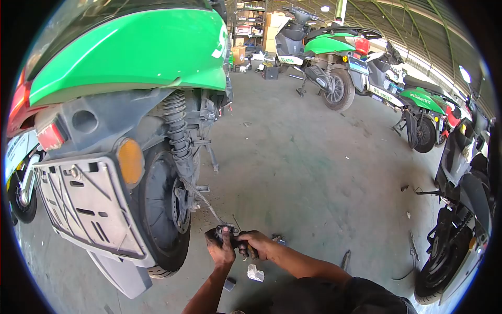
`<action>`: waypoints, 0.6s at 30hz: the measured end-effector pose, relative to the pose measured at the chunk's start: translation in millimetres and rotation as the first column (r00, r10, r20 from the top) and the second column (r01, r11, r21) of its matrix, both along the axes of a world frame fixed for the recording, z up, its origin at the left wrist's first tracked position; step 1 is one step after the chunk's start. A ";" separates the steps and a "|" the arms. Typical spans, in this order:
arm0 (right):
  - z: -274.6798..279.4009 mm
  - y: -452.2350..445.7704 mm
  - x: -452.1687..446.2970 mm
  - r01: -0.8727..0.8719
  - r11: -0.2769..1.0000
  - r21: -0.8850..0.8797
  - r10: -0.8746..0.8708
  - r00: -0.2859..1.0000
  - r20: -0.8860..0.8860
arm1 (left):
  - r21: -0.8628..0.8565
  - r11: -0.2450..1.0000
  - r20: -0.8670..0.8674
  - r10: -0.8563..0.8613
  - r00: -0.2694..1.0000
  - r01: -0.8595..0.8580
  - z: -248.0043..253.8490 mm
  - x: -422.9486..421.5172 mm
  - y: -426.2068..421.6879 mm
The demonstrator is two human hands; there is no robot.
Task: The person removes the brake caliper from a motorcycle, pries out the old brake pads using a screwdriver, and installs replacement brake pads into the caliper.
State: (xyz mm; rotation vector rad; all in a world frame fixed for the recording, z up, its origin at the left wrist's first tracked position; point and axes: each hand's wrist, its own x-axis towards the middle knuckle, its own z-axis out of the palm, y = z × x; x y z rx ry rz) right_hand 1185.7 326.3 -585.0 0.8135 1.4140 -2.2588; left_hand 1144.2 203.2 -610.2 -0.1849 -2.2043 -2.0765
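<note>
Close to the rear wheel [163,204] of a green scooter [130,52], both my hands grip a dark brake caliper [228,231]. A hose [201,198] runs from it up toward the shock absorber [178,128]. My left hand [222,250] is wrapped around the caliper's near side, with the thumb pointing up along it. From the right, my right hand [254,244] closes on the caliper's other side; its fingers partly hide the part. A thin rod [236,222] sticks up beside the caliper. The brake disc [181,209] shows on the wheel, apart from the caliper.
On the floor lie a crumpled white piece [255,272], a small dark block [229,284] and a tool [345,260]. The licence plate holder [91,206] juts out at left. More scooters stand at right, one dark scooter [455,235] nearest. Shelves [248,29] are behind.
</note>
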 end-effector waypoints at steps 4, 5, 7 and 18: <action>11.0 -8.2 -1.0 0.059 0.998 -0.007 -0.059 0.998 0.028 | -0.087 0.996 -0.084 -0.036 0.996 0.029 -10.5 -6.1 -3.9; 17.2 -9.0 -0.1 0.066 0.998 -0.005 -0.066 0.997 0.027 | -0.088 0.995 -0.063 -0.051 0.997 0.046 -7.5 -5.5 -3.2; 26.9 -13.9 0.7 0.076 0.996 0.056 -0.080 0.994 0.073 | -0.102 0.992 -0.046 -0.073 0.996 0.068 -4.5 -5.8 -6.5; 33.0 18.6 49.4 -0.215 0.970 -0.109 0.209 0.976 -0.067 | 0.158 0.972 0.103 -0.194 0.976 0.176 -17.6 -24.6 -18.5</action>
